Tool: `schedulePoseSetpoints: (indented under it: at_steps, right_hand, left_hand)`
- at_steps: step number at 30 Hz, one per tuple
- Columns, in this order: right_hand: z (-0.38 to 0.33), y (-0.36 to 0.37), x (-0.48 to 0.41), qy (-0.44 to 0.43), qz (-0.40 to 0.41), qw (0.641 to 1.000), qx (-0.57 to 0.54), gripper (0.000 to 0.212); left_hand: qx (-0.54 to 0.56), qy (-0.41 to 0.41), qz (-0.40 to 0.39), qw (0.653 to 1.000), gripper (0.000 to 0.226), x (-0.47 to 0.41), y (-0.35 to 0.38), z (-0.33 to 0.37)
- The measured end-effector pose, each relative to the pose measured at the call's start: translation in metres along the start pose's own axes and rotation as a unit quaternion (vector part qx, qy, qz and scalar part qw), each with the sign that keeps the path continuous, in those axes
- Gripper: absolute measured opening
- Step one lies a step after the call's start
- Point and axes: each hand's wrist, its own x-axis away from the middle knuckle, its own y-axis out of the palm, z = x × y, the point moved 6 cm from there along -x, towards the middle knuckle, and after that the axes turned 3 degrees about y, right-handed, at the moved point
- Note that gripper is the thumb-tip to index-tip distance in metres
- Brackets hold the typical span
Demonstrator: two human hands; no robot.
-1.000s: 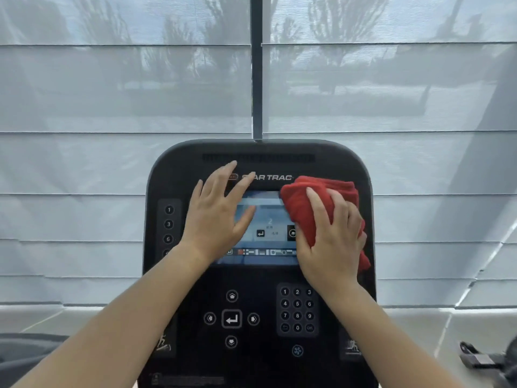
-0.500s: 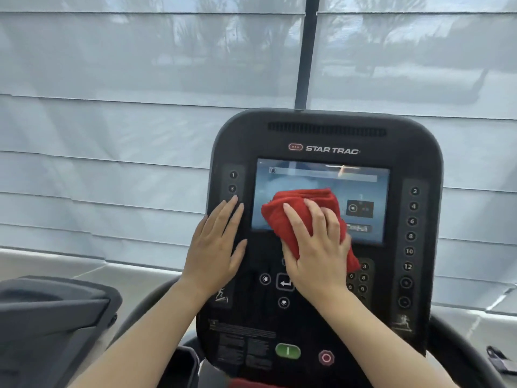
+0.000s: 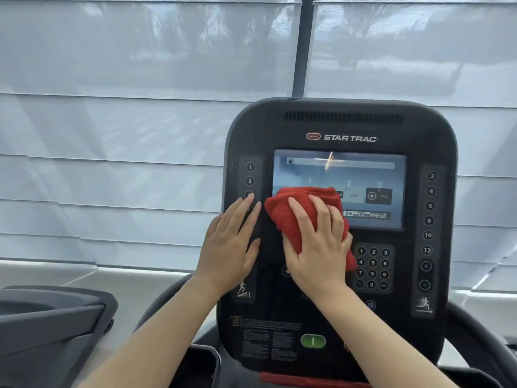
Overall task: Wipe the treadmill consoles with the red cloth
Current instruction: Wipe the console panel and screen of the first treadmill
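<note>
Both hands lie flat on the front of a black treadmill console [image 3: 335,121] in the right half of the frame. We see our left hand [image 3: 229,247] with fingers straight and slightly spread, resting on the console's left edge, its fingertips over a column of numbered buttons [image 3: 249,173]. It holds nothing and seems to steady us. Our right hand [image 3: 319,247] has its fingers spread over the red cloth [image 3: 288,214], pressing it against the console.

The cloth is bunched and covers the lower left corner of the lit screen [image 3: 363,175]. A fold of it hangs out below the hand, toward the number keypad [image 3: 373,268]. A narrow strip of bare console lies between the cloth and the left hand.

From the cloth, most of the screen lies to the upper right. The screen's long side runs left to right, so we judge the next stroke should travel rightward across it. The right hand, already on the cloth, is the one placed to do that.

Further right is a second column of buttons [image 3: 429,214], and a green button [image 3: 313,341] sits low on the console. Behind it, pale translucent blinds [image 3: 140,135] cover a large window. Part of a neighbouring machine [image 3: 50,317] shows at the lower left of the frame.
</note>
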Motion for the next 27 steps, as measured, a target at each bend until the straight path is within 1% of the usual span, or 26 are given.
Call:
schedulePoseSetpoints:
  at_steps: [2, 4, 9, 11, 14, 17, 20, 22, 27]
  right_hand:
    - [-0.004, -0.001, -0.014, 0.021, 0.011, 1.000, -0.005, 0.056]
    - [-0.006, 0.001, -0.009, 0.037, 0.020, 0.999, 0.000, 0.057]
    - [-0.005, 0.010, 0.023, 0.031, 0.033, 0.999, 0.011, 0.056]
    - [-0.008, 0.009, 0.011, 0.042, 0.043, 0.998, 0.001, 0.053]
    - [-0.020, 0.005, -0.014, 0.042, 0.059, 0.997, -0.014, 0.051]
    - [-0.031, 0.000, -0.046, 0.033, 0.081, 0.996, -0.031, 0.049]
    - [-0.042, 0.003, -0.070, 0.031, 0.083, 0.996, -0.015, 0.049]
    - [-0.046, 0.007, -0.068, 0.028, 0.080, 0.996, 0.002, 0.050]
    - [-0.042, 0.012, -0.029, 0.000, 0.066, 0.998, 0.012, 0.049]
  left_hand:
    - [-0.001, 0.013, -0.004, 1.000, 0.060, 0.001, 0.000, -0.002]
    - [0.008, 0.019, 0.000, 1.000, 0.058, 0.005, 0.002, -0.004]
    - [0.040, 0.009, 0.009, 0.999, 0.061, 0.016, 0.004, -0.011]
    - [0.047, 0.008, 0.009, 0.999, 0.067, 0.016, 0.003, -0.017]
    - [0.070, -0.023, 0.006, 0.997, 0.076, 0.014, 0.001, -0.027]
    - [0.080, -0.012, 0.006, 0.997, 0.078, 0.014, 0.000, -0.030]
    - [0.096, -0.002, 0.009, 0.995, 0.077, 0.016, -0.002, -0.031]
    - [0.102, 0.001, 0.011, 0.995, 0.076, 0.017, -0.002, -0.032]
    - [0.116, 0.007, 0.013, 0.993, 0.077, 0.019, 0.001, -0.033]
